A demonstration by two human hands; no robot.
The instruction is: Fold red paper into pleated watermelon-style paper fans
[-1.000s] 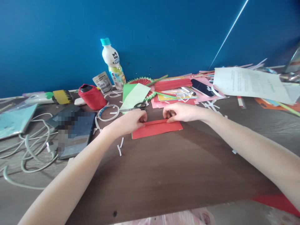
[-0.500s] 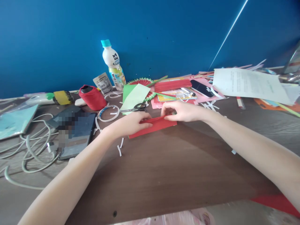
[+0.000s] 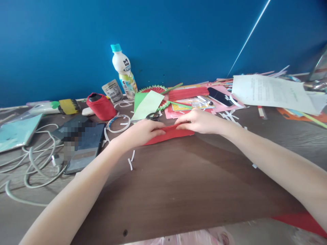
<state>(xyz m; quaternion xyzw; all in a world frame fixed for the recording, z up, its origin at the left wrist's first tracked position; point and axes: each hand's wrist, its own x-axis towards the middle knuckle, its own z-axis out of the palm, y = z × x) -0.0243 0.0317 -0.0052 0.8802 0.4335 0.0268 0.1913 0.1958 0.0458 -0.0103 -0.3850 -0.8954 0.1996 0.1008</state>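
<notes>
A folded red paper (image 3: 170,134) lies on the brown table, with fold layers along its far edge. My left hand (image 3: 145,132) pinches its left part, thumb on the near side. At its right part my right hand (image 3: 195,121) grips the far edge between thumb and fingers. Just beyond my left hand are black-handled scissors (image 3: 153,116), partly hidden, beside a pale green paper (image 3: 148,104). A red-and-green pleated paper fan (image 3: 153,89) sits behind that sheet.
On the left are a red thread spool (image 3: 100,108), a dark phone (image 3: 87,149) and looped white cables (image 3: 28,170). A bottle (image 3: 124,71) stands by the blue wall. Paper strips and a printed sheet (image 3: 270,92) lie at the right.
The red paper has tilted and shifted slightly away and to the right, and its near face looks narrower. Both hands keep hold of it and have moved a little.
</notes>
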